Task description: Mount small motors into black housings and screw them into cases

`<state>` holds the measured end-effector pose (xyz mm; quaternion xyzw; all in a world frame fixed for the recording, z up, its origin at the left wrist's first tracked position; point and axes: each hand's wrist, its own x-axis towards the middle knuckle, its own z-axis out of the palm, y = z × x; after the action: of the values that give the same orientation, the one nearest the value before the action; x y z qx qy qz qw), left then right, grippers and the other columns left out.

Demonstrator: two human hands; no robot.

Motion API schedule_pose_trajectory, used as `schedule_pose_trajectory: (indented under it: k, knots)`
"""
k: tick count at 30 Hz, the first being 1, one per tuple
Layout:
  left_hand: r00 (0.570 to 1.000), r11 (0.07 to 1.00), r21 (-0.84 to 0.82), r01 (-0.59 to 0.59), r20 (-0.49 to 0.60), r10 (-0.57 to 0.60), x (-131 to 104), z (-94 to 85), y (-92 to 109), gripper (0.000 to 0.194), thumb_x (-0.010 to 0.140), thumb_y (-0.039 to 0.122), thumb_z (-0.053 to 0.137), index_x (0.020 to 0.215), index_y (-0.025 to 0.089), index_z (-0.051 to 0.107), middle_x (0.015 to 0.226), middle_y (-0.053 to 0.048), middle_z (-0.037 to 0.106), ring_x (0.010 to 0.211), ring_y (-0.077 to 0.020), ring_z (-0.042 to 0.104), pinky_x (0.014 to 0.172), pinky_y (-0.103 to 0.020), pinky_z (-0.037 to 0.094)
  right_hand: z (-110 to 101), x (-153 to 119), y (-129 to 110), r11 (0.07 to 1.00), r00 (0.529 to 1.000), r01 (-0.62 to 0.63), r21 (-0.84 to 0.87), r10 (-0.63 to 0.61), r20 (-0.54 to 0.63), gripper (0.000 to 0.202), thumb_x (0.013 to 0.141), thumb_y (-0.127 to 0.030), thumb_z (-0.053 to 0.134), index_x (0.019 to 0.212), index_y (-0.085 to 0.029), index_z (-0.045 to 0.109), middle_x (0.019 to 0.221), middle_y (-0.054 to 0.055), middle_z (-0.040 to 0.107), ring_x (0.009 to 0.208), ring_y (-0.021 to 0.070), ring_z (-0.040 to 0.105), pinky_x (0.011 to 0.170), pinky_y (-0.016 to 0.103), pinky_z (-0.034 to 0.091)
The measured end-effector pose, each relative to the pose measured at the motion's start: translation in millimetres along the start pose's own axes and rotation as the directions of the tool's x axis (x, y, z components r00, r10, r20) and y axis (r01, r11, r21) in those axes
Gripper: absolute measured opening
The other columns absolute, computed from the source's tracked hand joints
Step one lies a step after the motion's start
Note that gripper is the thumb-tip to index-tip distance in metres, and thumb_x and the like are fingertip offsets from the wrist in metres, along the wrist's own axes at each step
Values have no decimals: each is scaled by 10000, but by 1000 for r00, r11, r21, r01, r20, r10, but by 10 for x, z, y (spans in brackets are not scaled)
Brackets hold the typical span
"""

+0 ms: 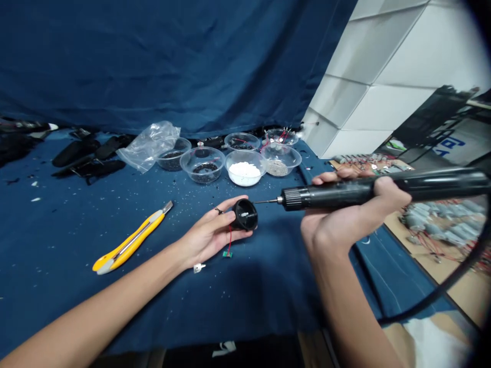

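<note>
My left hand (215, 232) is closed around a round black plastic housing (246, 215), its open end turned to the right. A small white part shows inside the cup. From the housing a red wire hangs down to a small green circuit board (227, 254). My right hand (345, 214) grips a black electric screwdriver (330, 197), held level. Its thin bit points left at the rim of the housing; whether they touch I cannot tell. Just below my left wrist lies a small white part with a metal tip (199, 268).
Several clear bowls stand behind my hands, one with white pieces (244, 173). A plastic bag (150, 145) leans by them. A yellow utility knife (132, 240) lies left. Grey motors with red wires (445, 222) cover a board at right; the screwdriver's cable (433, 296) loops there.
</note>
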<state>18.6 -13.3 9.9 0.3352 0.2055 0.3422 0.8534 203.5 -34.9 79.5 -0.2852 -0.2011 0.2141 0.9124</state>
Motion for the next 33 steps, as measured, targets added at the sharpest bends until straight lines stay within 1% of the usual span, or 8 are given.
schedule_pose_trajectory:
  k: [2, 5, 10, 13, 17, 24, 28, 33]
  knots:
    - [1000, 1000, -20, 6, -9, -6, -7, 22, -29, 458, 851, 239, 649, 1292, 212, 529, 1147, -99, 625, 1011, -251, 659, 896, -349, 540, 35, -50, -27, 999, 999, 42, -11, -42, 32, 99, 844, -302, 424, 828, -242, 501, 659, -45, 478, 476, 103, 520, 459, 228, 511]
    - [1000, 1000, -24, 18, -18, -18, -25, 50, -57, 443, 851, 254, 652, 1279, 206, 546, 1134, -99, 633, 1003, -253, 662, 894, -353, 545, 57, -99, -27, 997, 997, 62, -45, -59, 51, 135, 901, -314, 389, 868, -243, 499, 639, -56, 418, 448, 81, 479, 432, 191, 471]
    - [999, 999, -20, 43, -17, -44, -48, 83, -91, 426, 846, 252, 661, 1260, 221, 569, 1184, -90, 615, 1021, -245, 651, 907, -376, 542, 66, -119, 5, 997, 999, 16, -80, -13, 36, 265, 952, -466, 343, 863, -245, 459, 616, -60, 381, 423, 83, 447, 399, 194, 436]
    - [999, 999, -1, 44, -15, -44, -58, 103, -98, 442, 832, 274, 679, 1259, 224, 576, 1216, -94, 600, 1032, -252, 643, 918, -403, 533, 58, -119, 20, 994, 1000, 2, -108, 1, 26, 296, 954, -492, 314, 852, -245, 440, 603, -61, 365, 411, 90, 430, 375, 197, 414]
    - [999, 999, 15, 49, -19, -49, -72, 122, -102, 469, 820, 282, 694, 1269, 226, 573, 1222, -95, 594, 1047, -257, 632, 924, -412, 525, 44, -136, 36, 989, 999, 2, -150, 3, 34, 278, 941, -490, 348, 851, -246, 446, 614, -65, 363, 400, 80, 445, 374, 190, 422]
    - [997, 997, 4, 72, -23, -72, -72, 110, -133, 469, 829, 284, 684, 1279, 219, 566, 1186, -101, 603, 1037, -255, 632, 925, -416, 517, 23, -185, 59, 985, 998, -35, -167, 44, 49, 260, 939, -469, 370, 858, -241, 465, 604, -72, 382, 395, 81, 468, 372, 189, 441]
    - [997, 998, 33, 61, -50, -59, -81, 117, -151, 470, 820, 294, 695, 1266, 210, 571, 1174, -107, 602, 1015, -251, 636, 923, -435, 514, 14, -219, 62, 981, 998, -11, -193, 23, 57, 263, 952, -467, 351, 878, -245, 472, 611, -73, 393, 401, 80, 487, 381, 185, 456]
    - [998, 998, 54, 46, -46, -43, -92, 120, -182, 445, 829, 308, 687, 1248, 209, 576, 1246, -118, 570, 1057, -269, 619, 933, -456, 509, 53, -268, 20, 973, 997, 36, -228, -20, 70, 336, 943, -548, 317, 877, -255, 468, 592, -73, 400, 384, 89, 490, 368, 193, 465]
